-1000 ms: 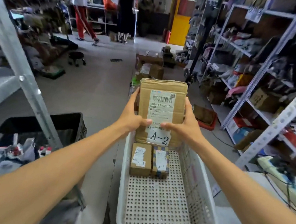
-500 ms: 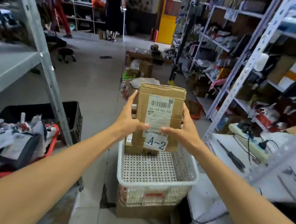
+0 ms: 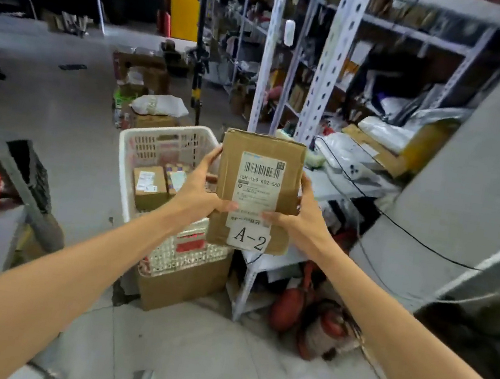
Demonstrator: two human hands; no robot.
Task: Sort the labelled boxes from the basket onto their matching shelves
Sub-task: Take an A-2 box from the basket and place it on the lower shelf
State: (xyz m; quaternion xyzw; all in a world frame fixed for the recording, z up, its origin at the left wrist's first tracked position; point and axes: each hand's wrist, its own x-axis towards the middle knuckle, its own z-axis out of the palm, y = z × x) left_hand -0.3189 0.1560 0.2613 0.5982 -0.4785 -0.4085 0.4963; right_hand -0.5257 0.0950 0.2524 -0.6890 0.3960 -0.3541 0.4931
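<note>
Gripped at both side edges by left hand (image 3: 199,193) and right hand (image 3: 307,219), thumbs over the label: A-2 cardboard box (image 3: 265,146), long axis vertical. Held raised, just right of white basket (image 3: 127,151). Metal shelving (image 3: 328,71) ahead-right, nearer right hand.

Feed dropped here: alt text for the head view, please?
A box labelled A-2 is held upright, the left hand and right hand gripping its sides. Left of it, a white basket holding two small boxes sits on a carton; metal shelving stands right.
</note>
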